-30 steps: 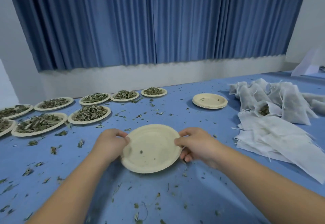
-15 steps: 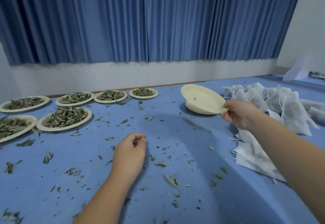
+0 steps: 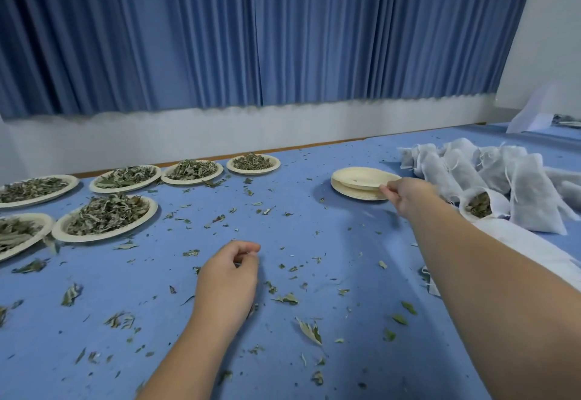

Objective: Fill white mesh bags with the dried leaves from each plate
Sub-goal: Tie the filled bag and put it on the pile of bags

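Note:
My right hand [image 3: 405, 193] pinches the rim of an empty cream plate [image 3: 361, 177], which lies tilted on a stack of empty plates [image 3: 355, 192] at the far right. My left hand [image 3: 228, 283] rests on the blue table with its fingers loosely curled and nothing plainly held. Several plates of dried leaves [image 3: 107, 215] stand at the far left. Filled white mesh bags [image 3: 531, 192] are heaped at the right; one open bag [image 3: 479, 206] shows leaves inside. Flat empty bags [image 3: 534, 248] lie nearer me, partly behind my right arm.
Loose dried leaves [image 3: 309, 330] and crumbs are scattered over the blue table [image 3: 298, 236]. A blue curtain [image 3: 251, 38] and a white wall run along the table's far edge. A white paper sheet [image 3: 531, 113] stands at the far right corner.
My right hand carried the empty plate from the table's middle to the stack at the right and lowered it onto it. My left hand let go of the plate and stayed near the centre.

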Demonstrator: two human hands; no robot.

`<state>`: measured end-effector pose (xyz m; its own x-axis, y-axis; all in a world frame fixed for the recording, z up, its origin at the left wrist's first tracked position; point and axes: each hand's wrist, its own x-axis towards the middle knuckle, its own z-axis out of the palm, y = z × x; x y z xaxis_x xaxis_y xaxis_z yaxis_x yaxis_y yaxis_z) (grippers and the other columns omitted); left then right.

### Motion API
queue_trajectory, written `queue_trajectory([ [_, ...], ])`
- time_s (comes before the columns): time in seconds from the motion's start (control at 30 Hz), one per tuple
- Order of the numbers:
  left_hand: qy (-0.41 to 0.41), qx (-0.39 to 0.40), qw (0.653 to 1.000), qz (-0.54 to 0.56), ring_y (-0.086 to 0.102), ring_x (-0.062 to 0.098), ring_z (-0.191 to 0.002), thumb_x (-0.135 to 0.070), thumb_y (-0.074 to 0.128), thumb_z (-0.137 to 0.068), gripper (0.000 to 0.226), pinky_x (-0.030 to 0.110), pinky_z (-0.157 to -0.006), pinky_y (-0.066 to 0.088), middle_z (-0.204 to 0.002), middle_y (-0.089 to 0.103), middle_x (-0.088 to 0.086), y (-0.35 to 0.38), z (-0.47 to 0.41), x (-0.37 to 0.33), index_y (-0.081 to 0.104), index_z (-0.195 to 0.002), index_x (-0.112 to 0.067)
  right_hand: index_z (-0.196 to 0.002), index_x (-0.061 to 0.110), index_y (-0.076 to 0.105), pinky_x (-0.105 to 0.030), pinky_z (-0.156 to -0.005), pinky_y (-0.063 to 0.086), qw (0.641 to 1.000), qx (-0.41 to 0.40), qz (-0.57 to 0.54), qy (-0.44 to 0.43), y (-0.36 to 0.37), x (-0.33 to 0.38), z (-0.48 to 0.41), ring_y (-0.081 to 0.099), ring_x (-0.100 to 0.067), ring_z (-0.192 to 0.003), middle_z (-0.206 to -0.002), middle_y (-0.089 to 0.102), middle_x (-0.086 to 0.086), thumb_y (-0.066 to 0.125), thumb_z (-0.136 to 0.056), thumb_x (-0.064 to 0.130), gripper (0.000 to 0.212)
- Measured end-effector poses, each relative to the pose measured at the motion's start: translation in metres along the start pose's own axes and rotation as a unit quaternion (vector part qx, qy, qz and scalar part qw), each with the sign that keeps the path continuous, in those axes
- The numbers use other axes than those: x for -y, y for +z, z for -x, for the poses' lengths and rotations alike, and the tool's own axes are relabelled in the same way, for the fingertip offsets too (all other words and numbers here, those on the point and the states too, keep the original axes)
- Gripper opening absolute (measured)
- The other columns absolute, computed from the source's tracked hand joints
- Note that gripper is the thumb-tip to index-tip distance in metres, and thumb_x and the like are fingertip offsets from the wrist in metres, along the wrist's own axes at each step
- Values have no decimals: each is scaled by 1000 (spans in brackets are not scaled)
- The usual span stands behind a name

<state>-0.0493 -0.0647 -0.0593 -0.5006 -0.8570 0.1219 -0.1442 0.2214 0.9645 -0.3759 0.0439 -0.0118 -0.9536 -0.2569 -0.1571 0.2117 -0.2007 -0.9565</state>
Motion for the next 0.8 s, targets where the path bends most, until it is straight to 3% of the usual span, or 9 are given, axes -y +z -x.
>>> queue_trajectory([
  [0.07,-1,0,1000,-3,49,13,-47,-17,53,-96,21,29,-49,46,-72,63,0,0,-1,0,66,-90,-33,-135,-2,42,-17,-51,53,1000,8,10,-4,3,1,2,58,-13,-75,-90,52,-4,49,-92,-5,44],
  [0.13,0,3,1000,-5,49,11,-45,-17,53,-96,21,28,-49,46,-73,63,-1,0,-1,0,66,-91,-32,-126,1,51,-20,-53,53,1000,-16,20,10,3,6,4,59,-15,-82,-96,54,-7,56,-92,0,34],
  [0.27,4,8,1000,-18,50,15,-49,-16,52,-97,22,31,-51,46,-71,63,0,0,-1,1,66,-91,-31,-94,7,53,-16,-38,45,997,16,67,26,-11,23,27,48,-13,-56,-75,50,-5,51,-93,6,2],
  [0.33,8,14,1000,-27,50,20,-55,-16,51,-96,22,34,-55,46,-68,62,2,0,0,1,67,-90,-30,-84,7,54,-17,-39,41,991,55,118,7,-25,32,42,48,-12,-53,-71,53,-4,51,-93,7,10],
  [0.43,24,27,998,-50,50,24,-58,-17,51,-97,24,37,-58,45,-66,62,4,0,2,0,67,-89,-32,-87,7,58,-22,-48,42,957,90,273,-47,-48,47,73,54,-15,-54,-74,61,-6,58,-89,10,3],
  [0.5,34,36,996,-68,49,24,-56,-18,50,-97,24,36,-56,44,-66,62,4,0,4,-1,67,-89,-32,-89,7,63,-24,-53,46,909,120,392,-73,-65,54,93,57,-16,-54,-76,66,-6,62,-87,13,6],
  [0.63,54,51,990,-117,50,21,-53,-18,49,-98,23,32,-54,44,-72,64,1,1,7,-4,66,-91,-31,-83,6,63,-23,-53,49,763,183,616,-73,-90,49,128,63,-17,-60,-79,68,-6,63,-87,25,19],
  [0.73,77,61,982,-164,56,13,-61,-17,48,-98,22,26,-54,40,-86,65,-6,2,13,-7,65,-95,-31,-78,7,64,-25,-58,49,621,146,762,-112,-95,28,142,61,-19,-66,-75,67,-7,58,-84,37,32],
  [0.8,95,68,972,-202,56,6,-74,-17,47,-98,21,21,-58,38,-96,60,-12,4,17,-9,64,-97,-31,-66,13,54,-26,-52,37,583,106,789,-160,-97,14,142,50,-15,-60,-65,55,-1,58,-84,46,37],
])
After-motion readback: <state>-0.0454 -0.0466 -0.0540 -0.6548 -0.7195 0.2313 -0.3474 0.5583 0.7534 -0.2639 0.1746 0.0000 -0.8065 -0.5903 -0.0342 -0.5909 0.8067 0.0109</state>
